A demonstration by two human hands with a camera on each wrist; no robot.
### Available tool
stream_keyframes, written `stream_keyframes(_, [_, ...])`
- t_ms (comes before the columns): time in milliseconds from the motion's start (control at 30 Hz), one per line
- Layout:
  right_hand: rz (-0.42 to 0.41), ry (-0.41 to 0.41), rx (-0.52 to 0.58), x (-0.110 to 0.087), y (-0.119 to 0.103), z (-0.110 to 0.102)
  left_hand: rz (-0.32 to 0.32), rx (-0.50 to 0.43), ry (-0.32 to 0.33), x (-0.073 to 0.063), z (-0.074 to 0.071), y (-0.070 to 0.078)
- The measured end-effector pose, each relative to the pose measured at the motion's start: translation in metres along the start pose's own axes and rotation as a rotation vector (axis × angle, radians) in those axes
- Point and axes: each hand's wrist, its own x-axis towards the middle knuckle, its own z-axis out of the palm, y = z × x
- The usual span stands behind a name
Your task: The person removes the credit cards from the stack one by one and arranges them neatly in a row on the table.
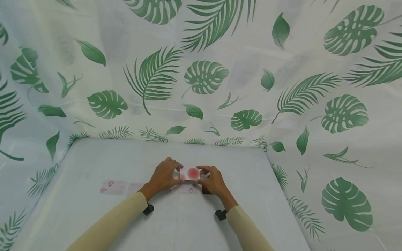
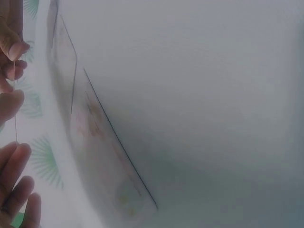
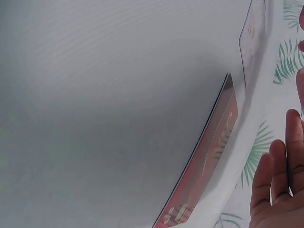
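Observation:
A small white card (image 1: 190, 173) with a round pink-red patch is held up over the table. My left hand (image 1: 165, 174) pinches its left end, while my right hand (image 1: 214, 182) pinches its right end. The left wrist view catches the card edge-on as a thin line between the fingertips (image 2: 16, 151). Below the hands, pale pink-printed cards lie in a row, among them one (image 1: 187, 189) under the held card and one (image 1: 135, 187) partly covered by the left wrist. A dark red card (image 1: 205, 190) lies partly hidden beneath the right hand.
The row's leftmost pale card (image 1: 113, 187) lies left of the left forearm. All the cards lie on a white-covered table (image 1: 176, 223). Leaf-printed white sheeting (image 1: 220, 101) hangs behind it and along both sides.

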Motion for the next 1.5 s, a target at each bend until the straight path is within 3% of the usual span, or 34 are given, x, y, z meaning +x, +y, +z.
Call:
stream_keyframes(300, [0.04,0.01,0.014,-0.005,0.004,-0.006,0.044,0.023,0.022,0.002,0.004,0.005])
stream_keyframes(733, [-0.007,0.023,0.068,-0.016,0.011,-0.022,0.106,-0.004,0.015,0.008,0.005,0.021])
stream_keyframes(1067, [0.04,0.02,0.081,-0.02,0.015,-0.028,0.086,-0.027,-0.035,0.008,0.003,0.03])
stream_keyframes(1500, [0.054,0.003,0.104,-0.023,0.02,-0.034,0.104,-0.014,-0.01,0.011,0.014,0.031])
